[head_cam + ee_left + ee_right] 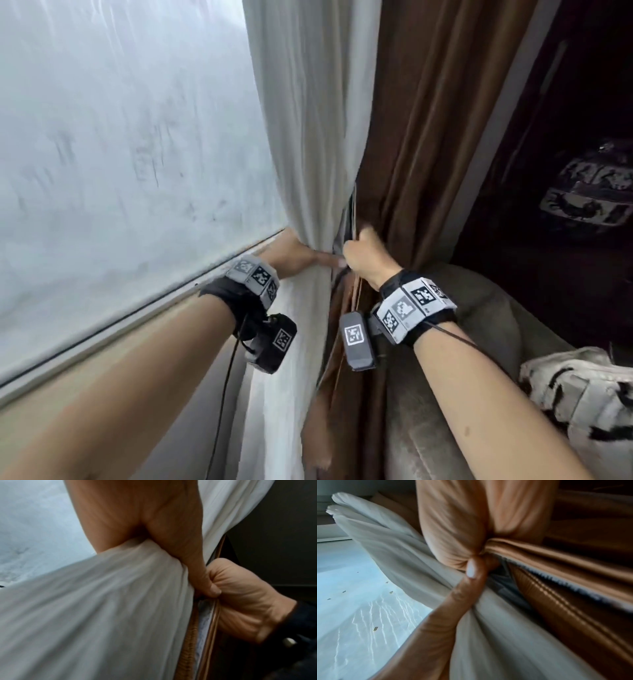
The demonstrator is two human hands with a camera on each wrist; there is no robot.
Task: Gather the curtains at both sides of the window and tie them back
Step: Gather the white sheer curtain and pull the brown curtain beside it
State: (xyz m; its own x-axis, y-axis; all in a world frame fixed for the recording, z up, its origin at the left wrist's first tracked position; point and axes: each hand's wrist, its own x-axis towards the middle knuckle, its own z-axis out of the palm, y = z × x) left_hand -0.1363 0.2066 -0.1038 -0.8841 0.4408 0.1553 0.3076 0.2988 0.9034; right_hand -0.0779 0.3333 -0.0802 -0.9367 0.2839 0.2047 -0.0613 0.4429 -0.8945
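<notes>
A fogged window pane fills the left of the scene, with a pale sill running below it. Just right of the glass, the white curtain is gathered into a bunch at sill height, where the left hand is wrapped round it, thumb pressed across the folds. Touching that thumb, the right hand is closed in a fist on a narrow brown tie-back band, next to the brown curtain hanging beside the white one. Further right, a grey upholstered chair and a dark cabinet are seen. The white fabric is judged light, soft and easily crushed; the brown cloth looks thicker and slightly slippery. The bundle is best held at its narrowed waist, while the band is kept pinched near its end.
</notes>
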